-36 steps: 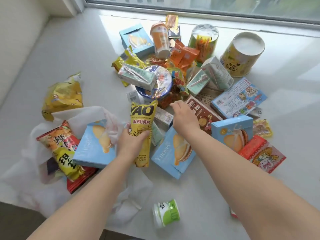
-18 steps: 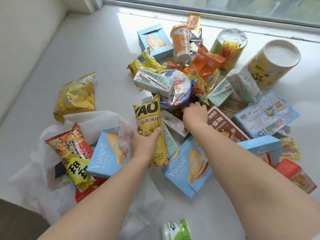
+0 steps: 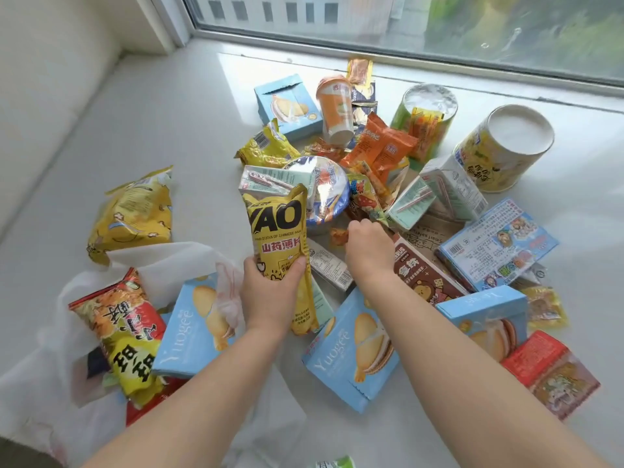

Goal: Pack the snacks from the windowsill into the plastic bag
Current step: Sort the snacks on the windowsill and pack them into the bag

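A pile of snacks covers the white windowsill (image 3: 169,130). My left hand (image 3: 270,295) grips a tall yellow chip packet (image 3: 278,238) by its lower half, holding it upright beside the bag's mouth. My right hand (image 3: 368,251) is closed on a small orange wrapped snack (image 3: 338,236) in the middle of the pile. The white plastic bag (image 3: 50,366) lies open at the lower left, with a red and yellow chip bag (image 3: 125,332) and a light blue biscuit box (image 3: 192,329) partly inside.
Around my right hand lie a brown box (image 3: 422,278), green drink cartons (image 3: 415,201), a foil-lidded bowl (image 3: 324,194) and more blue boxes (image 3: 351,352). Two tubs (image 3: 506,146) stand near the window. A yellow popcorn bag (image 3: 131,214) lies at the left.
My left hand has lifted the yellow chip packet upright. My right hand reached deeper into the pile and closed on the small orange snack. The view has tilted up toward the window.
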The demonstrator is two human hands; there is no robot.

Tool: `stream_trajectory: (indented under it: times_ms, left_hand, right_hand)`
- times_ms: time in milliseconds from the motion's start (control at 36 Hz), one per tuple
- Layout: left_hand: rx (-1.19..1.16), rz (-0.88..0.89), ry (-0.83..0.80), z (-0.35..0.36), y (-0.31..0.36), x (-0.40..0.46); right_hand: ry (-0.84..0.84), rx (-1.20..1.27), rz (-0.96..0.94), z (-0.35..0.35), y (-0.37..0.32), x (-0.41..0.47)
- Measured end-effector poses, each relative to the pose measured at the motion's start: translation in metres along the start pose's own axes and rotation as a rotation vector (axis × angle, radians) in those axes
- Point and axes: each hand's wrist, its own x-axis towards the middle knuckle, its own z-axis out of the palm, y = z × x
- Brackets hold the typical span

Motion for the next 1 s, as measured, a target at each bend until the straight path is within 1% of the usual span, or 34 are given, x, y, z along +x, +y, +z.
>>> stream_trajectory:
  times_ms: [56, 83, 139, 250, 306, 389, 472, 611, 722, 833, 917, 1000]
  left_hand:
    - [-0.023, 0.061, -0.016, 0.0, 0.01, -0.002]
    - [-0.038, 0.076, -0.014, 0.002, 0.016, -0.002]
    - [-0.052, 0.106, -0.004, 0.006, 0.031, 0.002]
    - [0.012, 0.23, -0.018, 0.014, 0.061, 0.017]
    - [0.053, 0.256, -0.025, 0.018, 0.074, 0.027]
    - [0.11, 0.173, -0.067, 0.025, 0.087, 0.044]
    - [0.171, 0.063, -0.115, 0.032, 0.087, 0.056]
    - [0.192, 0.018, -0.096, 0.044, 0.086, 0.063]
    - [0.169, -0.023, -0.107, 0.048, 0.086, 0.071]
    - [0.155, -0.018, -0.124, 0.046, 0.086, 0.08]
    - [0.142, -0.02, -0.141, 0.045, 0.086, 0.086]
    - [0.136, -0.03, -0.141, 0.044, 0.085, 0.088]
  right_hand:
    - [0.221, 0.033, 0.022, -0.004, 0.008, -0.006]
    - [0.295, 0.064, 0.036, -0.007, 0.01, -0.007]
    - [0.346, 0.083, 0.039, -0.012, 0.012, -0.003]
    - [0.252, 0.04, 0.05, -0.019, 0.015, 0.021]
    - [0.183, 0.025, 0.076, -0.018, 0.021, 0.036]
    - [0.087, 0.077, 0.152, -0.019, 0.027, 0.053]
    - [0.026, 0.139, 0.173, -0.024, 0.026, 0.066]
    - [-0.026, 0.347, 0.188, -0.032, 0.024, 0.081]
    - [-0.146, 0.258, 0.247, -0.035, 0.025, 0.095]
    - [-0.273, 0.205, 0.275, -0.03, 0.026, 0.109]
    - [-0.263, 0.173, 0.332, -0.021, 0.021, 0.114]
    - [-0.181, 0.191, 0.402, -0.011, 0.018, 0.11]
